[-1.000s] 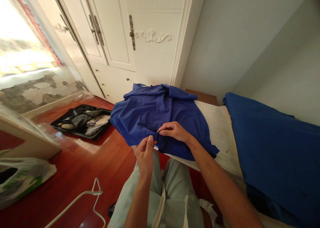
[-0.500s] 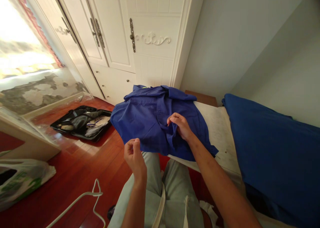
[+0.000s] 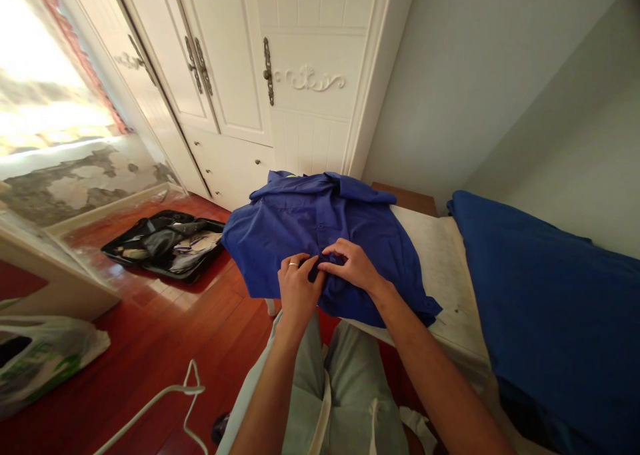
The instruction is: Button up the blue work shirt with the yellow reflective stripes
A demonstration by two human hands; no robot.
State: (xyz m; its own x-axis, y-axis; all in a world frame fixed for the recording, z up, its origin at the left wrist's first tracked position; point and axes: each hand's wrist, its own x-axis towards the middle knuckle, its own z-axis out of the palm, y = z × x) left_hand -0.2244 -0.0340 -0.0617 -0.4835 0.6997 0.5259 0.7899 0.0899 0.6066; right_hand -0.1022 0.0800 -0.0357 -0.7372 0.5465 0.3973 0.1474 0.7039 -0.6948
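On the left end of the flat white bench [image 3: 440,242], your left hand [image 3: 299,287] and right hand [image 3: 356,266] seem busy pinching the blue cloth shirt [image 3: 280,225] (tips half hidden), so next hold steady.

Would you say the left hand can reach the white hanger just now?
Probably yes, though depth is hard to judge: the left hand is at the blue garment, but nothing visible blocks the white hanger.
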